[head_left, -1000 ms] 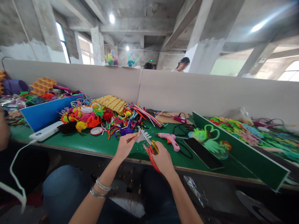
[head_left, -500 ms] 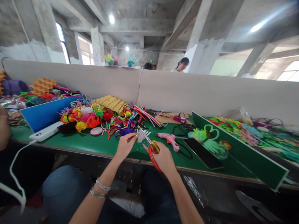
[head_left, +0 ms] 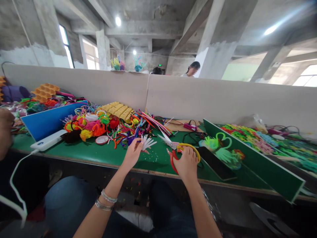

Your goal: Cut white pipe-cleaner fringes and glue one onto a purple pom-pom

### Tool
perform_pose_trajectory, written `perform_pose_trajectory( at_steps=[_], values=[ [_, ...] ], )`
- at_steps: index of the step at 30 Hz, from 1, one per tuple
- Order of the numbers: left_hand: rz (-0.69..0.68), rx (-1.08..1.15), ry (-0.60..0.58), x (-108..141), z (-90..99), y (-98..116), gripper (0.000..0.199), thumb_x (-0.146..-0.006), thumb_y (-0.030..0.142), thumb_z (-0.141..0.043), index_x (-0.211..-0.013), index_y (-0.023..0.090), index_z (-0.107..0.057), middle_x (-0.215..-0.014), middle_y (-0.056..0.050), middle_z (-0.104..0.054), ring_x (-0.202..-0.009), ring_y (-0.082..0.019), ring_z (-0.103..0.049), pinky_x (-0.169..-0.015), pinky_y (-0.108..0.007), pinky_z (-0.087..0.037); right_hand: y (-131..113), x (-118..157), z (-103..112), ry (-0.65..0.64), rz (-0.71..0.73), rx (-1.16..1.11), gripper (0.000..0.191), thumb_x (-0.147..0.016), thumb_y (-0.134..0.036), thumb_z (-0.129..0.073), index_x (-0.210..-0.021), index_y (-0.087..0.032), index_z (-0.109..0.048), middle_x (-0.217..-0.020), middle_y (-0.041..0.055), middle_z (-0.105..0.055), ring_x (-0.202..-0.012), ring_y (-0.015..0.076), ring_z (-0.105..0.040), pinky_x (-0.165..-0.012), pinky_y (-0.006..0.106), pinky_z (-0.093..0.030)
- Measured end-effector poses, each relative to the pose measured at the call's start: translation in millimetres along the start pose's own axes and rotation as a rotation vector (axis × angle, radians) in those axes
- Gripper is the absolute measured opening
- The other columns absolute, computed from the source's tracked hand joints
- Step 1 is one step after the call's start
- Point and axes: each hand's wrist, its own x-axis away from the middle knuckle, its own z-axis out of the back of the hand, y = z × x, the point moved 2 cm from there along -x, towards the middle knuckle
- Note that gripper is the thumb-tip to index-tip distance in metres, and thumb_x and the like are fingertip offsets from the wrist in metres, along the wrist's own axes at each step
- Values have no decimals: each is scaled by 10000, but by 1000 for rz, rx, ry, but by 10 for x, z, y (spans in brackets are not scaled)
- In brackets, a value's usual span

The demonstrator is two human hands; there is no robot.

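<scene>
Nearest to us, two bracelets (head_left: 106, 200) circle our left wrist, well behind the fingers. Our left hand (head_left: 133, 154) has its fingers pinched together on the white bundle (head_left: 148, 143), whose strips fan out beyond the fingertips, toward the right. Our right hand (head_left: 187, 165) has its fingers clamped on the red and yellow handles of the scissors (head_left: 173, 145); the blades stand apart, pointing away and to the left, and do not touch the bundle. White clippings (head_left: 154, 158) lie on the green surface (head_left: 84, 152) between our two sets of fingers. Right of the right fingers, we see a dark phone (head_left: 216, 162) lying flat, with green figures (head_left: 224, 152) just beyond it and a green board (head_left: 252, 158) slanting past them. Left of the left fingers are a round disc (head_left: 102, 140) and, farther left, a white power bank (head_left: 48, 140) near a blue board (head_left: 55, 119). Another person's hand (head_left: 5, 132), blurred, is at our far left. Past the left fingers spreads a colourful pile (head_left: 94, 124), with a yellow tray (head_left: 119, 109) on its far side. Beyond the right fingers lies a purple device (head_left: 190, 126). Farther off, behind a pale partition (head_left: 210, 99), we see a person (head_left: 192, 70).
</scene>
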Motion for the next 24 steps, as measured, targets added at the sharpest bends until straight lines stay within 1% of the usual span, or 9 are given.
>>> perform_pose_trajectory(
  at_steps=[3,5,8,10,13,15,19,21,24],
  values=[
    [106,97,-30,-19,-12,-56,291,-698,403,-526,-856,164,-476,-603,24,-577,-444,-84,-502,-477,-224,-428,15,-17,42,-9,18,93,343,-741,-410,-449,-939,-131,-438,-899,140,-503,-848,270,-442,-694,364,-324],
    [230,199,-38,-29,-14,-96,240,-681,355,-553,-790,154,-481,-526,50,-523,-403,-57,-446,-430,-185,-375,19,-26,62,-15,48,151,299,-741,-372,-451,-932,-142,-447,-933,134,-497,-858,268,-431,-703,366,-313],
    [422,398,-74,-50,-12,-142,145,-688,271,-532,-689,144,-464,-420,91,-364,-337,-19,-323,-361,-139,-257,45,-32,47,-47,54,112,317,-716,-406,-476,-910,-157,-453,-906,108,-501,-836,249,-433,-682,343,-314],
    [480,458,-102,-80,5,-160,117,-717,241,-465,-685,130,-477,-396,102,-269,-304,-10,-225,-329,-136,-177,68,-30,22,-78,73,116,311,-700,-386,-495,-910,-160,-457,-888,103,-502,-818,242,-434,-674,341,-308],
    [510,474,-145,-137,40,-190,204,-751,253,-373,-761,109,-516,-406,98,-257,-289,-12,-147,-308,-144,-119,95,-25,-5,-107,154,185,293,-684,-292,-512,-944,-167,-459,-917,107,-499,-823,240,-430,-694,354,-293],
    [527,460,-175,-155,50,-206,231,-763,291,-362,-794,120,-514,-417,96,-273,-288,-12,-139,-302,-144,-110,114,-28,-12,-109,157,186,315,-677,-307,-515,-956,-171,-458,-922,103,-497,-830,241,-428,-697,353,-292],
    [498,296,-179,-88,20,-183,204,-700,312,-535,-820,155,-484,-422,113,-268,-294,-6,-186,-307,-139,-134,124,-31,-25,-118,141,178,345,-671,-344,-512,-963,-168,-459,-916,102,-499,-830,246,-429,-682,348,-297],
    [443,270,-158,-23,-15,-133,390,-590,225,-671,-912,188,-454,-483,110,-358,-343,5,-280,-342,-117,-183,113,-26,-30,-131,150,162,334,-671,-343,-511,-954,-171,-464,-915,101,-503,-818,240,-433,-677,346,-300],
    [384,187,-142,49,-59,-56,372,-621,325,-646,-906,183,-453,-466,114,-333,-338,0,-259,-342,-127,-174,95,-20,-36,-151,124,88,320,-667,-367,-517,-923,-179,-475,-923,90,-507,-825,234,-443,-682,343,-312]
  ],
)
